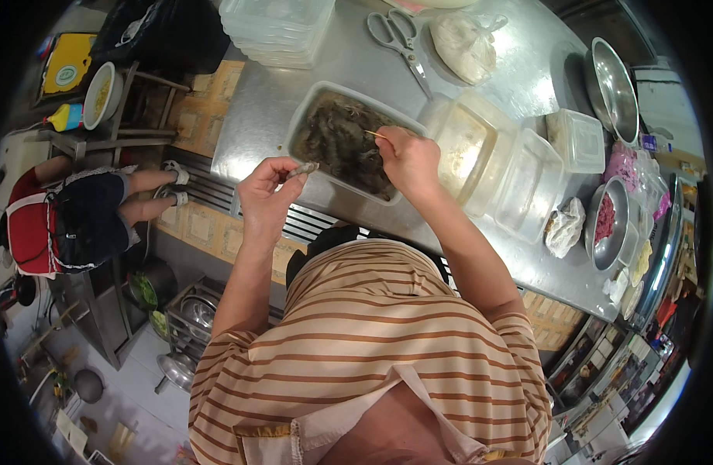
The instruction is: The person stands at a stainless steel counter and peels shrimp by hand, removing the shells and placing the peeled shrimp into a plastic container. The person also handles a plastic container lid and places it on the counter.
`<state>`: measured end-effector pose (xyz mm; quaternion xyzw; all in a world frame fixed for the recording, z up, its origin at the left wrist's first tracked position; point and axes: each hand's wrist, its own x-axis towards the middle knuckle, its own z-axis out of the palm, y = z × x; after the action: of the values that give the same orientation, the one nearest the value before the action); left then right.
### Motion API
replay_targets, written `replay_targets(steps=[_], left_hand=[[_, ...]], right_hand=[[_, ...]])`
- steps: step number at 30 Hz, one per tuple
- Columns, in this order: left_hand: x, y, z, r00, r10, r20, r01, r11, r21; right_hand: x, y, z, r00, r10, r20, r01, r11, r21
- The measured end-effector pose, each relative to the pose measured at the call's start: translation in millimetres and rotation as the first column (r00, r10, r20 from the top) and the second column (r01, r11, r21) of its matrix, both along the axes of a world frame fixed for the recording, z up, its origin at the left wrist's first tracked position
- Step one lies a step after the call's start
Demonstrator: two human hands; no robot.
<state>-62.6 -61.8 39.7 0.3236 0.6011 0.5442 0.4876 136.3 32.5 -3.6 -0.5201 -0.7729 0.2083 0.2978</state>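
Observation:
My left hand (270,189) pinches a small grey shrimp (303,170) between thumb and fingers, just off the near left corner of a plastic tub (301,107). Grey-brown raw shrimp (339,136) fill the tub. Over its right part, my right hand (409,157) grips a thin wooden toothpick (375,134) whose tip points left. Hardly any space separates the toothpick from the shrimp below it in the picture; contact cannot be told. Kitchen scissors (402,47) lie beyond the tub on the steel table (249,116).
Plastic containers (473,154) stand right of the tub, and stacked ones (278,29) at the back left. Near the scissors sits a tied plastic bag (464,46). A steel bowl with red minced meat (606,224) is at the far right. Another person (83,221) stands off to the left.

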Motion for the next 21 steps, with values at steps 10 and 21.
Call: replay_targets(steps=[10,21], left_hand=[[15.8,7.1,-4.4,0.998,-0.060,-0.001,0.060,0.998,0.010],[31.1,21.5,-0.8,0.917,-0.089,-0.388,0.145,0.982,0.118]], right_hand=[[-15.0,9.2,8.8,0.724,0.286,0.627,-0.127,0.950,-0.287],[30.4,-31.7,20.9,0.864,0.192,0.465,-0.162,0.981,-0.104]])
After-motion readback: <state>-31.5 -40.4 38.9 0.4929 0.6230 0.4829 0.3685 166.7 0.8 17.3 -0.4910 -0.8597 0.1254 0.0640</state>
